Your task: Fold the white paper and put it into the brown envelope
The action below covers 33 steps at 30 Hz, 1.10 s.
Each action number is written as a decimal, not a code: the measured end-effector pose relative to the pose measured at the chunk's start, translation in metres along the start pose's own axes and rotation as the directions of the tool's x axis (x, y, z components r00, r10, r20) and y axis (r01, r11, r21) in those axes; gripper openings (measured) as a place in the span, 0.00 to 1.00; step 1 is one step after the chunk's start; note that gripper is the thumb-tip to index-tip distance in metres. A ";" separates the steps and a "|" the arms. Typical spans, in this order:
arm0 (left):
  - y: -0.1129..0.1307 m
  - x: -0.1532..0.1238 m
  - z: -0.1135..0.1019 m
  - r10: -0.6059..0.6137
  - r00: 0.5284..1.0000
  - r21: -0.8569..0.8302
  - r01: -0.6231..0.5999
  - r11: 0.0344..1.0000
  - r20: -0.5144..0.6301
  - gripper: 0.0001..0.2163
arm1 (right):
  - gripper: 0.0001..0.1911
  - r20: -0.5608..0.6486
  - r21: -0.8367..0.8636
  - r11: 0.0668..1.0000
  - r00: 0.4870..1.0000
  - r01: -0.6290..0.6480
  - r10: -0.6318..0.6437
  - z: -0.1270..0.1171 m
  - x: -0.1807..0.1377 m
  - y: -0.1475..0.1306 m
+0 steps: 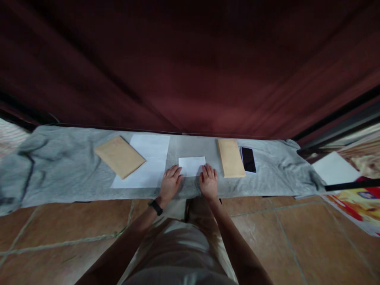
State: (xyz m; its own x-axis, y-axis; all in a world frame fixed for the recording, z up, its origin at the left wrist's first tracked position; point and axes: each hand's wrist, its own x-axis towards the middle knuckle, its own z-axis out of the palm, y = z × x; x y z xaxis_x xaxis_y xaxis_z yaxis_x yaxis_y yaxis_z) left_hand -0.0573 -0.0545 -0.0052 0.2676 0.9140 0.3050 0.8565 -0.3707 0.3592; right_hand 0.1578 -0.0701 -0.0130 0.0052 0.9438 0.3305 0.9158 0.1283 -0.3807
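A small white sheet of paper, perhaps folded (192,166), lies flat on a grey cloth (190,145) between my two hands. My left hand (171,182), with a dark band on its wrist, rests at the paper's left edge. Its fingers lie forward on the cloth and the thumb side meets the paper's lower left corner. At the right edge my right hand (209,181) lies in the same way, fingers forward and apart, thumb by the lower right corner. Neither hand lifts anything; the undersides of the fingers are hidden.
To the left, a brown envelope (120,156) overlaps a large white sheet (151,158). A stack of brown envelopes (231,158) lies to the right, beside a dark-screened phone (248,160). A dark red panel (190,79) rises behind the cloth. Below is a tiled floor (297,229).
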 end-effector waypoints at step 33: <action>0.027 0.001 0.007 0.235 0.968 0.029 -0.238 0.971 0.087 0.19 | 0.24 0.166 0.142 0.907 0.894 0.396 -0.417 -0.011 -0.008 -0.003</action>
State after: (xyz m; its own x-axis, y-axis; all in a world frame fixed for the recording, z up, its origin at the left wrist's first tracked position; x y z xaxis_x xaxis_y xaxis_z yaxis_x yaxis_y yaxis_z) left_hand -0.0308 -0.0621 -0.0017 0.4985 0.8124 0.3026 0.7807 -0.5724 0.2507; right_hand 0.1591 -0.0815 -0.0052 -0.4433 0.8407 0.3110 0.7757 0.5337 -0.3370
